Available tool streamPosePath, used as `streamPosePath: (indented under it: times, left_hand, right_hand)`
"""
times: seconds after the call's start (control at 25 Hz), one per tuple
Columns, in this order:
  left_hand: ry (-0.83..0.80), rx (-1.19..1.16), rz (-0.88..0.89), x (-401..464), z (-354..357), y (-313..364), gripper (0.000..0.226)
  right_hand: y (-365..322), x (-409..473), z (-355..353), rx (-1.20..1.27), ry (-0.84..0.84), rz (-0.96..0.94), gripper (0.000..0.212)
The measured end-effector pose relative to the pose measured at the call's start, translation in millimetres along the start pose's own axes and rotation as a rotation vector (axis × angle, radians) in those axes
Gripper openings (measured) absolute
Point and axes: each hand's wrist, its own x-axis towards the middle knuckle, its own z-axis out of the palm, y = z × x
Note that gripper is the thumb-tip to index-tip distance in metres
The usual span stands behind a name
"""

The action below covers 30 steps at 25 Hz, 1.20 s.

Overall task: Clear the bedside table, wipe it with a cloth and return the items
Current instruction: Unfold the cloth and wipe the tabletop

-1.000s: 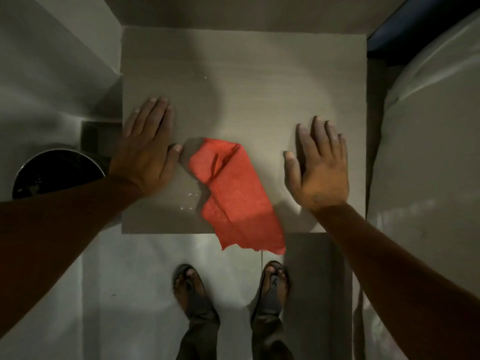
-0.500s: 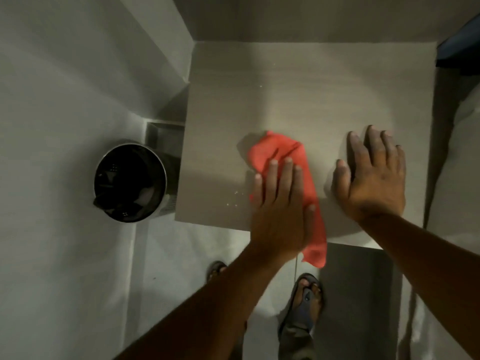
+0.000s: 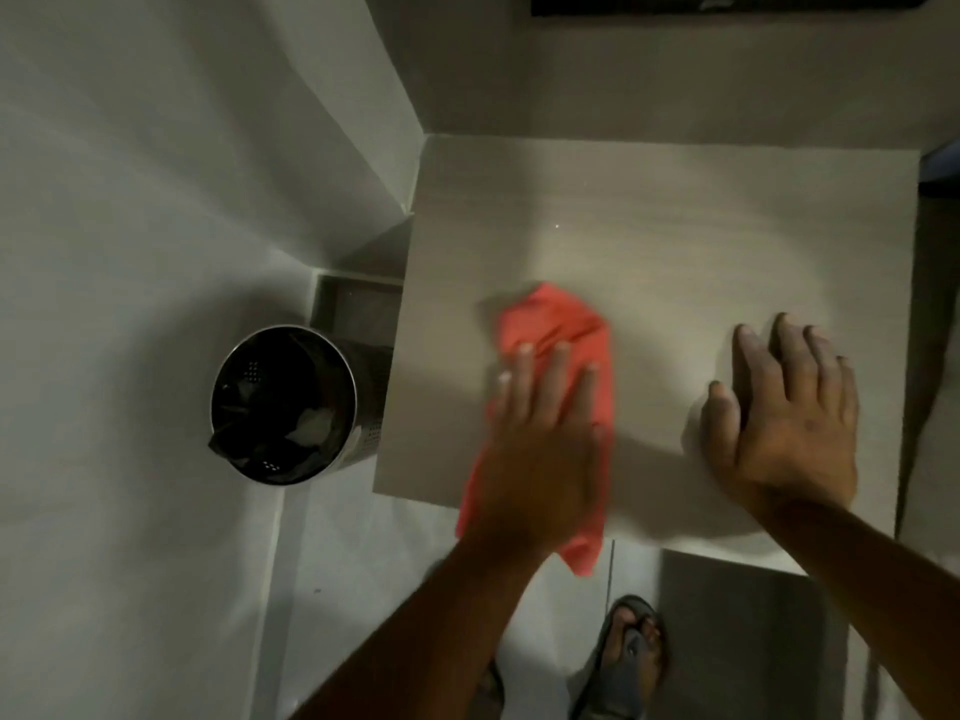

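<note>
The bedside table [image 3: 675, 226] has a pale wood-grain top with no items on it. A red cloth [image 3: 556, 324] lies near its front edge, and one corner hangs over that edge. My left hand [image 3: 540, 449] lies flat on the cloth with fingers spread, pressing it against the top, and looks blurred. My right hand [image 3: 779, 418] rests palm down on the bare top to the right of the cloth, holding nothing.
A round metal bin [image 3: 283, 402] with a black liner stands on the floor just left of the table. White walls close in on the left and behind. My sandalled foot [image 3: 628, 652] is on the floor below the table's front edge.
My left hand moved from the table's left side onto the red cloth and now presses it. The view shifted left. The right hand stayed flat on the top.
</note>
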Motion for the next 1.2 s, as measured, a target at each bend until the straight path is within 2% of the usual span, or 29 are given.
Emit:
streamPosePath:
  times: [0.04, 0.08, 0.12, 0.16, 0.2, 0.24, 0.28, 0.32, 0.36, 0.44, 0.48, 0.56, 0.64, 0.72, 0.84, 0.92, 1.0, 1.04, 1.12, 1.16, 1.2]
  left_hand:
    - [-0.002, 0.029, 0.195, 41, -1, 8, 0.058]
    - [0.010, 0.072, 0.287, 86, -5, 8, 0.058]
    - [0.028, 0.107, 0.264, 128, -10, 0, 0.059]
    - [0.061, 0.121, 0.152, 161, -18, -17, 0.061]
    - [0.099, 0.120, -0.052, 177, -26, -37, 0.063]
    - [0.124, 0.105, -0.272, 170, -32, -54, 0.064]
    - [0.139, 0.063, -0.416, 140, -33, -64, 0.064]
    - [0.139, 0.024, -0.476, 96, -30, -65, 0.063]
    - [0.125, 0.020, -0.443, 42, -26, -56, 0.062]
    - [0.029, 0.047, -0.216, -28, -18, -36, 0.060]
    - [-0.032, 0.040, -0.101, -26, -11, -35, 0.058]
    - [-0.046, 0.054, 0.083, 60, -25, -45, 0.057]
    - [0.015, 0.155, 0.008, 153, -41, -60, 0.062]
    - [0.057, 0.225, -0.156, 174, -48, -84, 0.064]
    - [0.185, 0.086, -0.203, 42, -26, -91, 0.057]
    - [0.142, 0.012, -0.279, -65, -15, -77, 0.056]
    - [0.101, 0.003, -0.299, -113, -9, -65, 0.056]
    - [0.066, 0.005, -0.267, -103, -7, -68, 0.056]
    - [0.091, 0.077, -0.067, -43, -12, -78, 0.054]
    - [0.123, 0.094, -0.017, -4, -15, -86, 0.054]
    - [0.144, 0.083, -0.046, 36, -22, -95, 0.054]
  right_hand:
    - [2, 0, 2, -0.013, 0.007, 0.004, 0.063]
    - [4, -3, 4, -0.029, 0.020, 0.011, 0.063]
    - [4, -4, 6, -0.038, 0.032, 0.007, 0.063]
    - [4, -4, 7, -0.038, 0.029, -0.005, 0.064]
    - [5, -1, 8, -0.034, 0.023, -0.011, 0.064]
    - [5, 1, 7, -0.037, 0.019, -0.015, 0.064]
    - [5, 0, 7, -0.039, 0.012, -0.009, 0.065]
    - [3, -2, 5, -0.033, 0.008, 0.005, 0.065]
    - [-1, -3, 2, -0.025, 0.008, 0.007, 0.065]
    - [-1, -2, -1, -0.025, 0.020, -0.006, 0.065]
    - [1, -2, 1, -0.036, 0.021, -0.022, 0.065]
    - [2, -1, 4, -0.034, 0.032, -0.019, 0.065]
    - [3, -2, 7, -0.048, 0.063, -0.017, 0.066]
    - [12, -2, 15, -0.072, 0.087, -0.046, 0.065]
    - [19, 4, 22, -0.106, 0.067, -0.077, 0.067]
    - [22, -1, 28, -0.096, 0.144, -0.061, 0.065]
    - [22, -1, 28, -0.078, 0.171, -0.069, 0.064]
    - [20, -1, 27, -0.059, 0.166, -0.080, 0.064]
    - [17, 1, 24, -0.031, 0.159, -0.075, 0.063]
    - [16, 0, 22, -0.030, 0.162, -0.071, 0.062]
    - [15, -1, 20, -0.035, 0.167, -0.074, 0.062]
